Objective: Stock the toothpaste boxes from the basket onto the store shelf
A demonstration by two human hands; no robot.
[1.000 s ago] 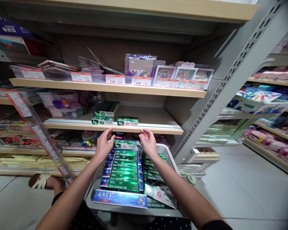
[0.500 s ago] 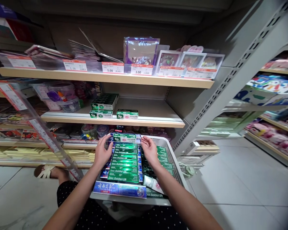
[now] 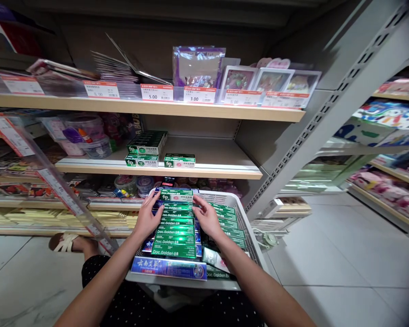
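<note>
A grey plastic basket (image 3: 240,218) in front of me holds green toothpaste boxes (image 3: 173,240) in an overlapping row, on top of blue boxes. At the far end of the row, one green-and-white toothpaste box (image 3: 177,196) faces me with its long side. My left hand (image 3: 149,217) is at this box's left end, fingers stretched forward and thumb apart. At its right end is my right hand (image 3: 207,217), fingers extended inward. Both hands' fingertips are at or against the box ends; firm contact cannot be made out. A blue toothpaste box (image 3: 168,268) lies across the near rim.
On the middle shelf (image 3: 221,171) stand a stack of green toothpaste boxes (image 3: 145,147) and a separate box (image 3: 179,161). Above, a shelf (image 3: 150,105) carries price tags and packaged goods. A slanted grey upright (image 3: 313,118) borders the right side. More toothpaste boxes (image 3: 225,218) fill the basket's right part.
My hands have come closer together, the right moving left and the left slightly right, so their fingers now meet the ends of the far toothpaste box. The view has shifted slightly.
</note>
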